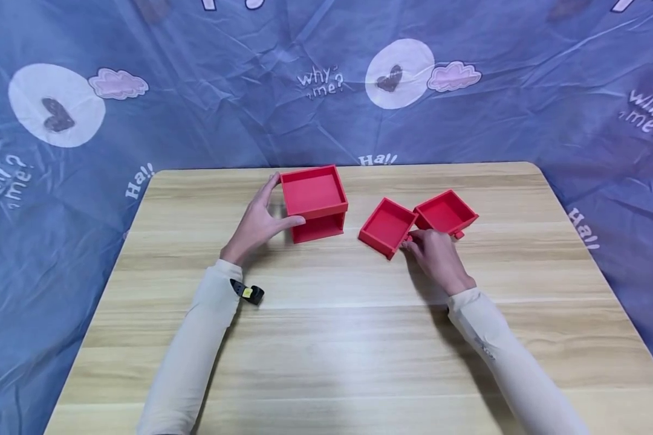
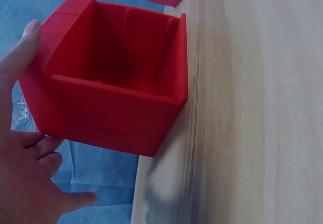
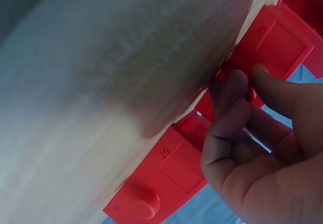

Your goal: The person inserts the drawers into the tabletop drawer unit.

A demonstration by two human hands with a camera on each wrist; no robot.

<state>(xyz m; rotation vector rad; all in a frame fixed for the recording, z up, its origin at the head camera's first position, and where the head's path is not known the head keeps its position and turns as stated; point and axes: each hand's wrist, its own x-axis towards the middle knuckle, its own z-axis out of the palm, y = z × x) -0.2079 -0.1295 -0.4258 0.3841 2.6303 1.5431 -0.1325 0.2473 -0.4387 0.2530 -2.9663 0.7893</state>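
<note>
Casing [image 1: 312,190], red plastic, is nr the far edge of the table [image 1: 326,338], a bit left of ctr. Upper pt shows a rimmed recess, w/ an open gap below it facing the person. L hand [image 1: 257,220] grips it from the left: thumb across the front, other fingers round the side & twd the back. L wrist cam looks into the casing's open end, a deep hollow w/ ridged inner walls; a couple of fingertips are bent agst its side, one finger sticks out free.

Two open-topped red drawers are to the casing's right, well apart fr it. Nearer drawer [image 1: 387,223] is turned at an angle; its corner is right by the farther drawer [image 1: 446,210], can't tell if they touch. R hand [image 1: 436,257] pinches the nearer drawer's knob btwn thumb & index, remaining fingers curled in. Hand also hides pt of the farther drawer's front; that one's knob [image 3: 145,204] is free, w/ small raised marks on the front panel.

Both arms wear pale long sleeves [image 1: 511,356]; a small black clip [image 1: 247,292] w/ yellow patch is at the L cuff. Tabletop is light wood-grain. Blue cloth [image 1: 239,72] behind has hearts, pink clouds & "why me?" / "Ha!!" lettering.
</note>
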